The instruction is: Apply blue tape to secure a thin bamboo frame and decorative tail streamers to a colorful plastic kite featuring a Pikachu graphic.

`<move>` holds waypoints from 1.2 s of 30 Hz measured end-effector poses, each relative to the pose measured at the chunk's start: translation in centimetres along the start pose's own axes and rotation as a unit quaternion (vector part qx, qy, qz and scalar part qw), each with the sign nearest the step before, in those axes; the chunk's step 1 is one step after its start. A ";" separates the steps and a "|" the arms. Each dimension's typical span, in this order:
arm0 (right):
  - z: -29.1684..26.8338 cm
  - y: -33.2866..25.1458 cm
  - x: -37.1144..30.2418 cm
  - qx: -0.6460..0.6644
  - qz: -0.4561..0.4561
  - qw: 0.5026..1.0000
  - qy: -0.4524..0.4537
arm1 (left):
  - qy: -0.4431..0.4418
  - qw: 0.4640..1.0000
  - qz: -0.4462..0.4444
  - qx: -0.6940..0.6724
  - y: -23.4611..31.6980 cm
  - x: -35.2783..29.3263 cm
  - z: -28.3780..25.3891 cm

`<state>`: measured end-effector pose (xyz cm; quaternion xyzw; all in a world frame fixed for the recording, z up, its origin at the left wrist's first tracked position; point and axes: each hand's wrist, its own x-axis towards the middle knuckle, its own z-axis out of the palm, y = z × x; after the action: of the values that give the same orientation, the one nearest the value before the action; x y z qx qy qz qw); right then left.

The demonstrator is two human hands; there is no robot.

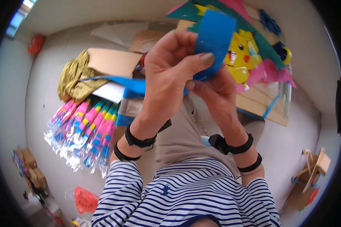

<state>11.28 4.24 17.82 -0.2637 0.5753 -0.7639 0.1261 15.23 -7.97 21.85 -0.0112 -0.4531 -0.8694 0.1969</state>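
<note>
A wide, flat blue strip (216, 39) stands up between my hands, its upper end bent over. My left hand (170, 73) is closed on it, with the thumb pressed on its face. Lower on the strip, my right hand (218, 89) pinches it between thumb and fingers, partly behind the left thumb. A narrower blue band (127, 83) runs out to the left behind my left wrist; whether it belongs to the same strip is hidden. Behind my right hand lies a yellow cartoon-face piece (240, 55) on green and pink sheets.
To the left, clear-wrapped pink, blue and yellow bundles (89, 126) lie beside an olive cloth (75, 77) and a cardboard sheet (113, 62). Light wooden boards (265, 104) lie at right. A wooden frame (312, 168) and a red plastic bag (86, 200) are on the floor.
</note>
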 end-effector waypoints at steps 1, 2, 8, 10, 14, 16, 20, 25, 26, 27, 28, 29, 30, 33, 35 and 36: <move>-1.8 -0.8 -0.9 0.028 0.076 0.997 0.000 | 0.000 1.000 -0.002 0.009 -1.2 0.0 0.7; -3.3 -1.5 -1.9 0.060 0.153 0.986 -0.001 | 0.004 1.000 -0.003 0.021 -2.2 -0.2 1.2; -10.9 -3.6 -8.2 -0.023 0.248 0.968 0.020 | 0.011 0.997 -0.070 0.040 -7.2 -1.5 3.7; -13.0 -3.6 -9.9 -0.009 0.270 0.963 0.007 | -0.012 0.995 -0.082 0.049 -8.7 -1.9 4.6; -14.5 -3.8 -11.6 0.027 0.182 0.982 0.047 | -0.058 0.989 -0.111 0.076 -11.0 -2.7 7.1; -14.7 -4.7 -11.6 0.059 0.182 0.978 0.076 | -0.070 0.986 -0.123 0.092 -11.9 -3.1 8.3; -15.5 -4.6 -12.0 0.026 0.175 0.979 0.101 | -0.084 0.978 -0.132 0.134 -12.8 -3.4 9.8; -16.8 -4.3 -13.0 0.049 0.209 0.969 0.121 | -0.071 0.977 -0.120 0.164 -13.2 -3.4 10.3; -17.0 -4.3 -13.2 0.051 0.215 0.967 0.123 | -0.056 0.978 -0.128 0.155 -13.2 -3.3 10.4; -17.2 -4.2 -13.4 0.052 0.220 0.966 0.128 | -0.048 0.979 -0.127 0.156 -13.1 -3.2 10.3; -17.3 -4.1 -13.8 0.053 0.225 0.964 0.132 | -0.039 0.979 -0.124 0.155 -12.9 -3.0 10.1; -17.4 -4.0 -14.0 0.053 0.230 0.962 0.136 | -0.031 0.980 -0.122 0.155 -12.7 -2.9 9.8; -17.3 -4.0 -14.0 0.051 0.234 0.961 0.136 | -0.038 0.978 -0.126 0.162 -12.6 -2.7 9.5; -17.2 -4.0 -14.1 0.048 0.245 0.959 0.134 | -0.058 0.972 -0.135 0.181 -12.8 -2.2 8.5; -17.3 -3.7 -14.2 0.050 0.260 0.955 0.133 | -0.066 0.969 -0.148 0.188 -13.4 -2.2 7.9; -17.3 -3.9 -13.8 0.098 0.234 0.956 0.148 | -0.090 0.971 -0.161 0.149 -13.6 -2.0 7.9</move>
<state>13.64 26.34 14.48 0.0076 0.5553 -0.7962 0.2399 10.98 5.93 15.42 0.0137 -0.5890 -0.8079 0.0120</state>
